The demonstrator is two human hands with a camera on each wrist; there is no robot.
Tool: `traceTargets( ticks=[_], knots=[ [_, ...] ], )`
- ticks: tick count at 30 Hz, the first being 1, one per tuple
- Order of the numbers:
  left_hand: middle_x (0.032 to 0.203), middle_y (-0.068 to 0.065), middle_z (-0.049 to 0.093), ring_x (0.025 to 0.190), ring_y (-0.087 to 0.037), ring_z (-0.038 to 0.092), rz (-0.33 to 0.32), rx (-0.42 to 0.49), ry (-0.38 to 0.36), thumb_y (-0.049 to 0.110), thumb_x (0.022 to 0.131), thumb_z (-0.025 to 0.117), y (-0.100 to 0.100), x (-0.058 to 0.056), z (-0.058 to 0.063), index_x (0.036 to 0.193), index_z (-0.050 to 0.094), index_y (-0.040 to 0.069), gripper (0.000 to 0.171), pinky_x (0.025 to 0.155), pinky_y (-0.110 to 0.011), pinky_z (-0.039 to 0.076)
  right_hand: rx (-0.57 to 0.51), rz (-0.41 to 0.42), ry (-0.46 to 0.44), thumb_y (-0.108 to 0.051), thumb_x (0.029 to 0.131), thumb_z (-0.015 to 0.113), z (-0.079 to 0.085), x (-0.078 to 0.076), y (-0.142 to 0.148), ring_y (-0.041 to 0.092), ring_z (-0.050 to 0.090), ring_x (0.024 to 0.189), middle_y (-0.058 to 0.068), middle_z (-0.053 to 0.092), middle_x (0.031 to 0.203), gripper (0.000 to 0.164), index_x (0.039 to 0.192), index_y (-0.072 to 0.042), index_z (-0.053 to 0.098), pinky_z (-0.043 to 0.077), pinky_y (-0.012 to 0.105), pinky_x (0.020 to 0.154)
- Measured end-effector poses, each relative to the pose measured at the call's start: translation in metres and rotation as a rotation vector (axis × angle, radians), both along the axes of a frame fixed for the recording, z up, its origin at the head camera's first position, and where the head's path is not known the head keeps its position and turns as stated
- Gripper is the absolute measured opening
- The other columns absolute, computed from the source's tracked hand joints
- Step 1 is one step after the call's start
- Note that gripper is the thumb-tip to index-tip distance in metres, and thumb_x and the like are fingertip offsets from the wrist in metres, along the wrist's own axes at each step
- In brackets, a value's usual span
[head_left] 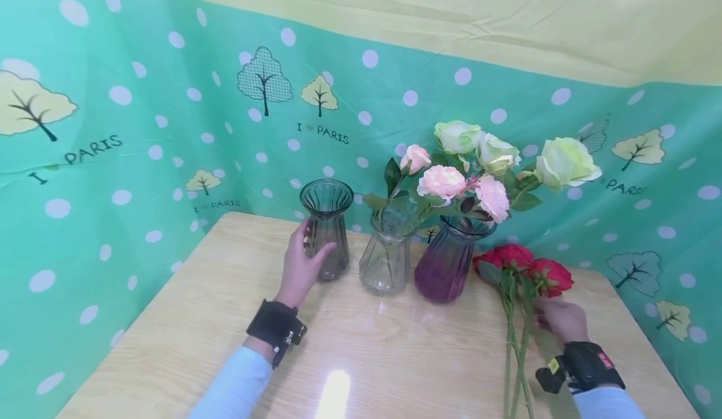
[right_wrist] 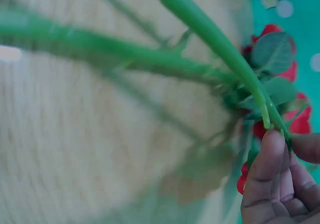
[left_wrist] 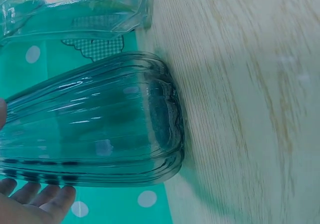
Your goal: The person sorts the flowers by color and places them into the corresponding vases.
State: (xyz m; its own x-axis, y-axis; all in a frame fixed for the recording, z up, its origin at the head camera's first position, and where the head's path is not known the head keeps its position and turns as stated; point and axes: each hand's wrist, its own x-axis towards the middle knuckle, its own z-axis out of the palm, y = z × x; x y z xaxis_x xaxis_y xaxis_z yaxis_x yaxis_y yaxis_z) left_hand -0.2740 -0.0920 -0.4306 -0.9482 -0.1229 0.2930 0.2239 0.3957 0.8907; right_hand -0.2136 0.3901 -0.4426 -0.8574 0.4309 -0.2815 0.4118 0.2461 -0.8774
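Observation:
At the left of the vase row stands a dark grey ribbed glass vase (head_left: pixel 333 237), upright on the table. My left hand (head_left: pixel 301 262) holds it from its left side; in the left wrist view, the fingers (left_wrist: pixel 60 202) lie along one side of the vase (left_wrist: pixel 100 129). On the right, my right hand (head_left: pixel 562 320) pinches the stem of a red rose (head_left: pixel 549 276) just below its bloom. Green stems (right_wrist: pixel 215 43) cross in the right wrist view, where the right hand (right_wrist: pixel 280 184) has thumb and fingertips on one. More red roses (head_left: pixel 510 255) lie beside it.
A clear glass vase (head_left: pixel 385 265) with pink flowers (head_left: pixel 442 182) stands in the middle. Beside it is a purple vase (head_left: pixel 442 268) with pale green roses (head_left: pixel 566 163) leaning right. A polka-dot curtain (head_left: pixel 372 93) hangs behind the wooden table (head_left: pixel 225 337).

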Motion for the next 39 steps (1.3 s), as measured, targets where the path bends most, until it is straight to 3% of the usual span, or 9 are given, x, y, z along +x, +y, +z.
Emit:
traceTargets(
  ticks=[5, 7, 10, 14, 18, 23, 32, 39],
  knots=[
    [0.148, -0.016, 0.032, 0.132, -0.032, 0.038, 0.019, -0.007, 0.002, 0.036, 0.084, 0.066, -0.001, 0.000, 0.002, 0.147, 0.022, 0.008, 0.082, 0.109, -0.050, 0.036, -0.125, -0.050, 0.106, -0.023, 0.089, 0.062, -0.004, -0.006, 0.015, 0.007, 0.064, 0.062, -0.007, 0.065, 0.071, 0.024, 0.103, -0.005, 0.067, 0.058, 0.024, 0.060],
    [0.148, -0.016, 0.032, 0.131, -0.032, 0.038, 0.025, -0.009, 0.004, 0.035, 0.085, 0.066, -0.002, 0.000, 0.003, 0.147, 0.022, 0.008, 0.082, 0.109, -0.050, 0.036, -0.168, -0.046, 0.180, -0.023, 0.088, 0.065, -0.009, -0.011, 0.022, 0.010, 0.066, 0.065, -0.005, 0.067, 0.074, 0.030, 0.108, -0.001, 0.065, 0.059, 0.025, 0.063],
    [0.147, -0.016, 0.034, 0.130, -0.031, 0.039, 0.030, -0.016, 0.008, 0.034, 0.085, 0.066, -0.002, 0.000, 0.003, 0.147, 0.022, 0.008, 0.081, 0.108, -0.049, 0.037, -0.236, -0.053, 0.265, -0.028, 0.085, 0.069, -0.010, -0.014, 0.025, 0.010, 0.068, 0.068, -0.006, 0.069, 0.077, 0.021, 0.098, -0.012, 0.069, 0.059, 0.024, 0.066],
    [0.146, -0.016, 0.035, 0.130, -0.031, 0.040, 0.034, -0.033, 0.015, 0.034, 0.086, 0.065, -0.002, -0.001, 0.002, 0.147, 0.022, 0.007, 0.080, 0.108, -0.048, 0.037, -0.358, -0.060, 0.347, -0.026, 0.085, 0.069, 0.024, 0.003, -0.005, 0.008, 0.067, 0.072, -0.007, 0.069, 0.079, 0.009, 0.092, -0.021, 0.068, 0.059, 0.022, 0.068],
    [0.146, -0.016, 0.035, 0.130, -0.031, 0.040, 0.030, -0.035, 0.017, 0.034, 0.086, 0.065, -0.002, -0.002, 0.002, 0.147, 0.023, 0.007, 0.079, 0.109, -0.048, 0.036, -0.583, -0.059, 0.457, -0.015, 0.085, 0.068, 0.068, 0.025, -0.051, 0.011, 0.068, 0.070, 0.001, 0.069, 0.076, 0.005, 0.089, -0.013, 0.070, 0.059, 0.023, 0.067],
    [0.145, -0.016, 0.036, 0.129, -0.031, 0.040, 0.024, -0.025, 0.019, 0.033, 0.086, 0.065, -0.001, -0.001, 0.002, 0.146, 0.023, 0.006, 0.078, 0.108, -0.048, 0.037, -0.751, -0.042, 0.630, -0.006, 0.086, 0.065, 0.091, 0.034, -0.085, 0.017, 0.070, 0.070, 0.008, 0.072, 0.078, 0.011, 0.095, -0.001, 0.070, 0.059, 0.026, 0.068],
    [0.144, -0.016, 0.037, 0.130, -0.032, 0.040, 0.006, -0.003, 0.004, 0.032, 0.086, 0.066, 0.000, -0.001, 0.002, 0.146, 0.024, 0.006, 0.077, 0.108, -0.047, 0.038, -0.792, -0.213, 0.842, -0.001, 0.081, 0.068, 0.119, 0.040, -0.132, 0.023, 0.071, 0.071, 0.015, 0.072, 0.082, 0.017, 0.093, 0.010, 0.064, 0.059, 0.031, 0.068],
    [0.144, -0.016, 0.036, 0.130, -0.032, 0.039, 0.004, -0.008, -0.002, 0.032, 0.086, 0.066, 0.001, -0.001, 0.002, 0.146, 0.024, 0.007, 0.077, 0.108, -0.047, 0.038, -0.711, -0.168, 1.023, -0.004, 0.080, 0.070, 0.135, 0.040, -0.164, 0.024, 0.071, 0.074, 0.018, 0.071, 0.085, 0.029, 0.099, 0.015, 0.061, 0.058, 0.033, 0.071]
  ],
)
